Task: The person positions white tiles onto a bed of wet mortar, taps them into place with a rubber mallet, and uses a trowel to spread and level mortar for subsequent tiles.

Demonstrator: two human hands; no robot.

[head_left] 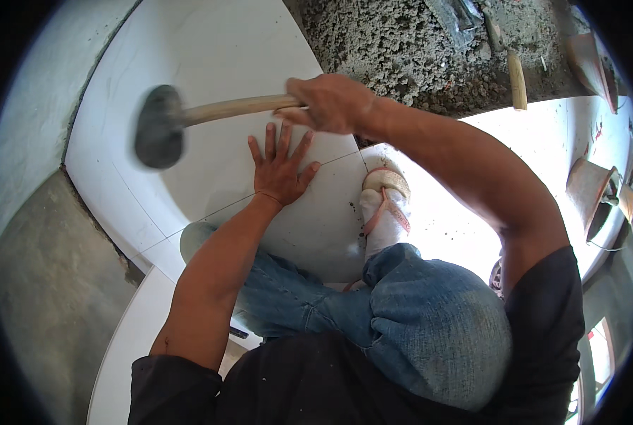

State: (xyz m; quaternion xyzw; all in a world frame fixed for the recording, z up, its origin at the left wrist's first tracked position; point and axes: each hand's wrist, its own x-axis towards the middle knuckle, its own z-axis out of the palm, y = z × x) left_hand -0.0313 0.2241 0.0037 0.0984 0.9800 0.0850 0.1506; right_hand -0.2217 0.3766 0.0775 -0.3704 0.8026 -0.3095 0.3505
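Left hand (279,170): I see it spread flat, fingers splayed, pressing the white floor tile (217,57).
Right hand (330,103): fist closed round the mallet (162,127) handle; head blurred above the tile.

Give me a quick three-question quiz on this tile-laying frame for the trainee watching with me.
1. True or false: the left hand lies flat, fingers spread, on the white floor tile.
2. Which hand grips the wooden handle of the rubber mallet? A) left B) right C) both
3. Fill in: beyond the tile's far edge lies a bed of rough grey ____.

Key
1. True; the palm presses on the tile near a joint line.
2. B; the right hand is closed round the handle's end, and the dark head hangs blurred above the tile.
3. Mortar, coarse and uncovered.
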